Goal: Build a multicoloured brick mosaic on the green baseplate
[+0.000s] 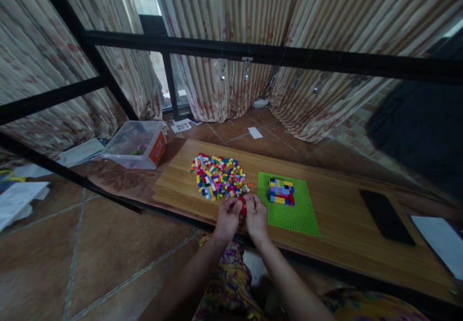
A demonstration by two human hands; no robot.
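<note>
My left hand (227, 218) and my right hand (256, 215) meet over the front edge of the wooden board, fingers closed on red toy bricks (243, 207) between them. How many red bricks there are is hidden by the fingers. Just beyond my hands spreads a loose pile of colourful toy bricks (219, 177). To the right of my right hand lies a green baseplate (289, 222), bearing a low, roughly square build of multicoloured bricks (281, 191).
The wooden board (336, 190) carries a dark flat slab (387, 217) and white paper (439, 244) lies at its right end. A clear plastic box (126, 140) with some bricks stands beyond the left end. A black metal rail (217, 48) crosses before the curtains.
</note>
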